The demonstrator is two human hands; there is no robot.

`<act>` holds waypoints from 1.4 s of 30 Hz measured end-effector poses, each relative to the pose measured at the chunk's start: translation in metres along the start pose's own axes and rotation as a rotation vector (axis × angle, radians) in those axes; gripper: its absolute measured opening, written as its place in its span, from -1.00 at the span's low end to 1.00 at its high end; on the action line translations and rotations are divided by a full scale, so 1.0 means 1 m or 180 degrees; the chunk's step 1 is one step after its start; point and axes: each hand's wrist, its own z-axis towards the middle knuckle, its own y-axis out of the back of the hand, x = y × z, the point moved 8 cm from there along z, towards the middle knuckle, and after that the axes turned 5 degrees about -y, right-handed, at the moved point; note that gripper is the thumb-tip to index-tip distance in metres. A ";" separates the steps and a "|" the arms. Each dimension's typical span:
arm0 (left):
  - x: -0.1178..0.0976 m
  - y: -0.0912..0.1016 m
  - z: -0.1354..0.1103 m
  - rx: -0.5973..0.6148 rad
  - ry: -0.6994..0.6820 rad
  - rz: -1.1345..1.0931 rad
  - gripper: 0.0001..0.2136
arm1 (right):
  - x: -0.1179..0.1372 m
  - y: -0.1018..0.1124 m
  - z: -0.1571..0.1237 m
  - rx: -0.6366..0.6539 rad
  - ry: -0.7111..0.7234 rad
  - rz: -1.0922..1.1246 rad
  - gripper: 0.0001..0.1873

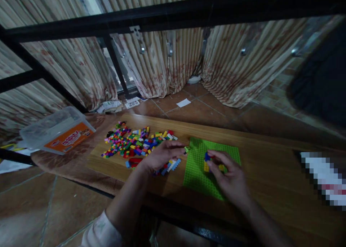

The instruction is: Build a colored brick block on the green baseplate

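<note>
A green studded baseplate (198, 169) lies flat on the wooden table (270, 175). My left hand (162, 156) is closed in a pinch on a small lime-green brick (186, 149) right at the plate's left edge. My right hand (229, 176) rests on the plate, its fingers closed around a small cluster of blue, red and yellow bricks (208, 160) that stands on the plate. A loose pile of small bricks in many colours (135, 142) spreads over the table to the left of both hands.
A clear plastic box with an orange label (58, 131) lies tipped at the table's left end. A black metal frame (173, 14) crosses overhead. Striped curtains hang behind, with papers (183, 102) on the tiled floor. A dark shape (321, 84) sits at the right.
</note>
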 end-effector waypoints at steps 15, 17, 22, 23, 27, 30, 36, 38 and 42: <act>0.019 -0.056 0.005 0.0160 0.0078 -0.0721 -0.68 | -0.014 -0.023 -0.005 0.0697 -0.0982 0.1873 -0.71; 0.006 -0.055 0.004 0.0160 -0.0271 -0.0452 -0.67 | -0.017 -0.027 -0.007 0.0746 -0.1198 0.2266 -0.70; -0.015 -0.066 -0.003 0.0498 -0.0850 0.0264 -0.66 | -0.015 -0.034 -0.011 0.0884 -0.1521 0.2927 -0.71; -0.017 -0.067 -0.004 0.0508 -0.0949 0.0456 -0.68 | -0.015 -0.035 -0.012 0.0878 -0.1599 0.3007 -0.71; -0.014 -0.070 -0.004 0.0418 -0.1236 0.0854 -0.76 | -0.019 -0.036 -0.014 0.0722 -0.1792 0.3062 -0.69; -0.008 -0.070 -0.006 0.0255 -0.1378 0.1280 -0.78 | -0.026 -0.030 -0.012 0.0474 -0.1703 0.2560 -0.69; -0.004 -0.080 -0.011 -0.0033 -0.1664 0.2390 -0.81 | -0.045 -0.017 -0.012 0.0119 -0.1575 0.1529 -0.66; -0.004 -0.082 -0.011 -0.0182 -0.1767 0.2518 -0.79 | -0.049 -0.014 -0.012 0.0056 -0.1589 0.1360 -0.65; -0.006 -0.087 -0.012 -0.0290 -0.2002 0.2565 -0.80 | -0.049 -0.008 -0.011 -0.0056 -0.1520 0.1064 -0.65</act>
